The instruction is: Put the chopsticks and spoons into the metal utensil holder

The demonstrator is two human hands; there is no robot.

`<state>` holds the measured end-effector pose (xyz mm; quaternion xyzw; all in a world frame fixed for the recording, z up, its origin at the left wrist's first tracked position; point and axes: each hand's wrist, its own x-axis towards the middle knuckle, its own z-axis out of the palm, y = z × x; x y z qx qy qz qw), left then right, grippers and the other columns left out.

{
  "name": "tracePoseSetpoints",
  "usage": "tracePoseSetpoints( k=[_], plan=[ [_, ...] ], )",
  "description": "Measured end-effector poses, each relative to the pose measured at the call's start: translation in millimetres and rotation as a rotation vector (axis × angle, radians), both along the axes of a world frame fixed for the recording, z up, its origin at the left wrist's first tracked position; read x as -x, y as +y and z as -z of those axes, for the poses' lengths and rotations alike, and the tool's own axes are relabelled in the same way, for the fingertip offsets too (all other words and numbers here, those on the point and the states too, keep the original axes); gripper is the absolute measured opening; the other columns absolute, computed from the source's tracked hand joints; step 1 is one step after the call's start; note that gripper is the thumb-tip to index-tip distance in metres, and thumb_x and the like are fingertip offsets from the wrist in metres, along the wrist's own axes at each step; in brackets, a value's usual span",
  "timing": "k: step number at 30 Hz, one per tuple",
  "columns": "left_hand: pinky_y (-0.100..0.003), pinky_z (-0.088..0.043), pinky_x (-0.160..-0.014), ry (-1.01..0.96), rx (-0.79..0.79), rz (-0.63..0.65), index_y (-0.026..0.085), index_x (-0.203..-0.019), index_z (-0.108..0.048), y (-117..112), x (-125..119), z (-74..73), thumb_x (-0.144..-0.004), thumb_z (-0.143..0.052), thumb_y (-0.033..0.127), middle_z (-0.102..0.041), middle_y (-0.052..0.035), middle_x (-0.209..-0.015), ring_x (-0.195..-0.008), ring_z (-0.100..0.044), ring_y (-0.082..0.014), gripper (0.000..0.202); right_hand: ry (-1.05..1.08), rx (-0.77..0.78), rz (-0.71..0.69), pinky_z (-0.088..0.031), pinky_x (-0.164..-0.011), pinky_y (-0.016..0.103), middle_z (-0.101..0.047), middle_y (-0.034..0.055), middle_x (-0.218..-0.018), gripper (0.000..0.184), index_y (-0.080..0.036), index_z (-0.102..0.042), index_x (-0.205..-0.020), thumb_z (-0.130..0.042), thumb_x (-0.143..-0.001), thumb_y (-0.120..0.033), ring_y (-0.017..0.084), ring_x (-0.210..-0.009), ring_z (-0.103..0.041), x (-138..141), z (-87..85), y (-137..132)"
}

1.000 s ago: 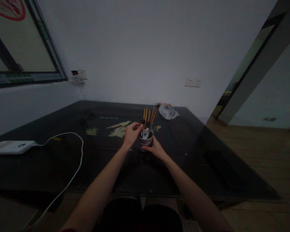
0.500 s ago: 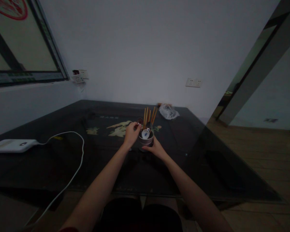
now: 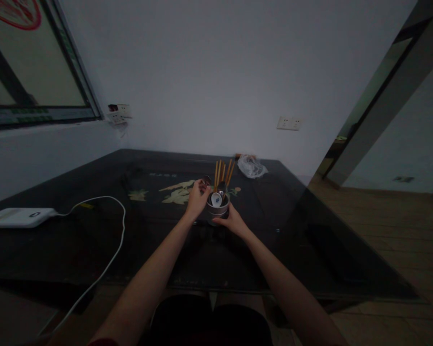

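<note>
A round utensil holder (image 3: 217, 210) stands on the dark table, with my right hand (image 3: 234, 222) gripping its right side and lower front. Several wooden chopsticks (image 3: 224, 173) stick up out of it and lean slightly right. In front of them in the holder are a metal spoon (image 3: 221, 187) and a white spoon (image 3: 216, 199) with a blue mark. At the holder's left rim, my left hand (image 3: 197, 196) pinches a dark, shiny spoon (image 3: 206, 180), its bowl showing above my fingertips. The lower part of that spoon is hidden.
The dark table (image 3: 159, 254) carries a crumpled clear plastic bag (image 3: 251, 166) at the back. A white device (image 3: 19, 217) with a white cable (image 3: 122, 226) lies at the left. A dark flat object (image 3: 334, 252) lies at the right. Behind stands a wall with sockets (image 3: 289, 123).
The spoon in my left hand has shifted slightly left and tilted, and the white spoon has moved a little left. My right hand stays on the holder.
</note>
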<state>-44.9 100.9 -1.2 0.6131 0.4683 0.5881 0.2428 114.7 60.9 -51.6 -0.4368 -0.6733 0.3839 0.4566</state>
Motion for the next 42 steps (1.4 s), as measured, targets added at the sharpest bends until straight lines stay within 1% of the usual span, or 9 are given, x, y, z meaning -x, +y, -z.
tracePoseSetpoints(
  k=[4,8,12,15,20,23,26,32,42],
  plan=[
    [-0.033,-0.046,-0.084,-0.105,-0.010,-0.033,0.017,-0.118,-0.044,-0.9,-0.3,-3.0,-0.081,-0.056,0.025,-0.056,-0.0077,-0.102,-0.090,-0.057,-0.0167,0.039,0.026,-0.012,-0.019,-0.037,-0.103,0.041,-0.055,0.0111,-0.128,0.091,-0.018,-0.037,-0.134,-0.082,-0.056,-0.034,0.026,-0.119,-0.050,0.3,0.3,-0.1],
    [-0.034,-0.044,-0.090,-0.219,-0.093,-0.062,0.021,-0.119,-0.045,-9.3,2.3,-16.9,-0.082,-0.055,0.028,-0.054,-0.0069,-0.109,-0.103,-0.053,-0.0179,0.039,0.043,-0.024,-0.031,-0.036,-0.104,0.042,-0.055,0.0105,-0.128,0.091,-0.020,-0.038,-0.135,-0.082,-0.056,-0.032,0.025,-0.120,-0.050,-0.3,3.0,1.4],
    [-0.033,-0.043,-0.091,-0.357,-0.120,-0.047,0.024,-0.116,-0.049,-19.3,7.4,-29.0,-0.083,-0.053,0.032,-0.054,-0.0055,-0.113,-0.107,-0.052,-0.0173,0.035,0.041,-0.016,-0.035,-0.037,-0.103,0.042,-0.055,0.0113,-0.127,0.089,-0.019,-0.039,-0.133,-0.082,-0.057,-0.033,0.025,-0.119,-0.051,-1.2,2.0,0.5],
    [-0.031,-0.043,-0.090,-0.416,-0.061,-0.020,0.024,-0.112,-0.051,-22.0,15.2,-21.1,-0.083,-0.052,0.035,-0.055,-0.0052,-0.114,-0.108,-0.052,-0.0171,0.031,0.045,-0.027,-0.026,-0.036,-0.103,0.042,-0.054,0.0118,-0.128,0.088,-0.019,-0.041,-0.131,-0.082,-0.056,-0.033,0.026,-0.119,-0.050,-0.9,-1.3,-1.2],
    [-0.030,-0.045,-0.083,-0.401,0.169,0.008,0.021,-0.100,-0.056,-20.6,32.6,17.5,-0.079,-0.052,0.038,-0.059,-0.0061,-0.111,-0.104,-0.056,-0.0178,0.027,0.060,-0.041,-0.028,-0.036,-0.104,0.041,-0.053,0.0120,-0.129,0.086,-0.018,-0.042,-0.128,-0.083,-0.054,-0.032,0.026,-0.120,-0.050,-0.2,-1.5,-0.4],
    [-0.028,-0.047,-0.076,-0.372,0.322,0.148,0.017,-0.095,-0.058,-19.9,37.8,30.1,-0.075,-0.054,0.034,-0.062,-0.0075,-0.104,-0.097,-0.059,-0.0178,0.026,0.055,-0.040,-0.028,-0.035,-0.105,0.042,-0.053,0.0126,-0.129,0.089,-0.017,-0.042,-0.129,-0.083,-0.052,-0.031,0.026,-0.120,-0.049,-0.4,-0.7,0.2],
    [-0.028,-0.048,-0.075,-0.301,0.374,0.244,0.017,-0.093,-0.059,-21.1,37.2,28.9,-0.072,-0.057,0.030,-0.064,-0.0070,-0.099,-0.095,-0.061,-0.0180,0.025,0.051,-0.039,-0.032,-0.035,-0.105,0.042,-0.052,0.0137,-0.130,0.090,-0.016,-0.042,-0.129,-0.084,-0.051,-0.031,0.026,-0.120,-0.049,-0.9,-1.9,-0.9],
    [-0.029,-0.049,-0.072,-0.183,0.437,0.299,0.017,-0.092,-0.061,-27.6,32.8,21.3,-0.071,-0.060,0.027,-0.067,-0.0071,-0.100,-0.094,-0.063,-0.0200,0.023,0.044,-0.026,-0.016,-0.038,-0.102,0.041,-0.056,0.0122,-0.124,0.081,-0.016,-0.046,-0.123,-0.083,-0.053,-0.030,0.025,-0.115,-0.052,-3.4,-2.5,-0.9],
    [-0.028,-0.049,-0.070,-0.131,0.438,0.335,0.017,-0.098,-0.059,-36.6,27.9,17.0,-0.073,-0.059,0.026,-0.064,-0.0093,-0.109,-0.100,-0.060,-0.0216,0.027,0.004,0.015,0.006,-0.042,-0.096,0.040,-0.059,0.0121,-0.116,0.071,-0.014,-0.049,-0.115,-0.082,-0.054,-0.032,0.025,-0.109,-0.055,-4.9,-3.1,0.3]
  ],
)
